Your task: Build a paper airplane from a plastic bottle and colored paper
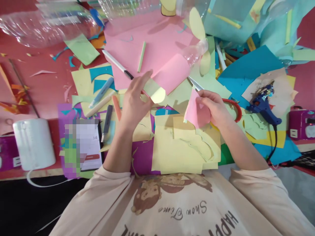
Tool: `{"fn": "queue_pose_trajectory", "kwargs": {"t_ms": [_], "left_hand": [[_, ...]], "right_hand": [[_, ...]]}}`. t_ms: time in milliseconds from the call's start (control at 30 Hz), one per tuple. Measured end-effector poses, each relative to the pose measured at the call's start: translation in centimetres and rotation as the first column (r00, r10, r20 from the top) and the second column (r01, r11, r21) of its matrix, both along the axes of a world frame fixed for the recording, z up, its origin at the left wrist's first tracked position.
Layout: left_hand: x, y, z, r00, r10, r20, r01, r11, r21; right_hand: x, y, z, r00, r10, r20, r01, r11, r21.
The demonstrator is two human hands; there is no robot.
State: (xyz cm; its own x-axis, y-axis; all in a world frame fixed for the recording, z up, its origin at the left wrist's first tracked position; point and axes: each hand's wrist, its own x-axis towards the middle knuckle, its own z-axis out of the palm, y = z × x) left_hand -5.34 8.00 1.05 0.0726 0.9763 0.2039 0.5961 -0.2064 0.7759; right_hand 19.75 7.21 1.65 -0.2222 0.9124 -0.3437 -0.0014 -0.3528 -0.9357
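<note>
My left hand (134,100) reaches forward with its fingers stretched out, fingertips touching the near edge of a large pink paper sheet (150,39) and a pale yellow cutout (157,93). My right hand (214,108) is closed on a small pink paper piece (195,113), pinched between thumb and fingers. Red-handled scissors (233,106) lie just behind that hand. Yellow paper sheets with cut shapes (177,147) lie under both forearms.
A blue glue gun (262,105) with a black cord lies right. Clear plastic bottles (44,26) lie at the back. A white roll (34,142) and a phone (86,146) sit left. A marker (118,65), glue stick (101,92) and paper scraps cover the red table.
</note>
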Motion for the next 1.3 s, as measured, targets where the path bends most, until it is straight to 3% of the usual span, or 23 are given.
{"fn": "queue_pose_trajectory", "kwargs": {"t_ms": [267, 433, 667, 800, 967, 1067, 1100, 1167, 1300], "left_hand": [[0.6, -3.6, 2.5, 1.000, -0.021, -0.010, 0.018, 0.979, -0.203], [2.0, -7.7, 1.5, 0.989, 0.011, 0.145, 0.025, 0.968, -0.249], [4.9, -10.8, 0.5, 0.994, -0.102, 0.028, 0.105, 0.965, -0.239], [3.6, -10.3, 1.1, 0.969, -0.242, 0.048, 0.245, 0.918, -0.313], [-0.2, -6.8, 3.1, 0.907, -0.396, 0.147, 0.420, 0.814, -0.400], [-1.9, -4.7, 4.1, 0.845, -0.505, 0.178, 0.520, 0.695, -0.497], [-2.3, -4.3, 4.2, 0.824, -0.520, 0.226, 0.551, 0.641, -0.534], [-2.9, -3.8, 4.1, 0.803, -0.525, 0.284, 0.582, 0.585, -0.565], [-3.6, -3.5, 3.5, 0.774, -0.555, 0.305, 0.615, 0.545, -0.570]], "right_hand": [[0.4, 0.3, 0.7, 0.999, -0.031, -0.034, 0.032, 0.999, 0.028], [1.0, 0.6, 0.9, 0.998, -0.048, -0.037, 0.050, 0.997, 0.065], [1.2, 0.6, 1.2, 0.998, 0.065, 0.005, -0.065, 0.997, -0.052], [1.0, 0.5, 1.0, 0.997, 0.072, -0.037, -0.076, 0.990, -0.118], [1.1, 0.6, 0.7, 0.991, 0.098, -0.087, -0.113, 0.973, -0.202], [1.2, 0.8, 0.6, 0.989, 0.104, -0.100, -0.123, 0.972, -0.201], [1.3, 0.9, 0.5, 0.988, 0.110, -0.110, -0.130, 0.972, -0.195], [1.3, 0.9, 0.5, 0.983, 0.123, -0.136, -0.147, 0.972, -0.184], [1.2, 0.9, 0.6, 0.983, 0.110, -0.150, -0.136, 0.974, -0.181]]}}
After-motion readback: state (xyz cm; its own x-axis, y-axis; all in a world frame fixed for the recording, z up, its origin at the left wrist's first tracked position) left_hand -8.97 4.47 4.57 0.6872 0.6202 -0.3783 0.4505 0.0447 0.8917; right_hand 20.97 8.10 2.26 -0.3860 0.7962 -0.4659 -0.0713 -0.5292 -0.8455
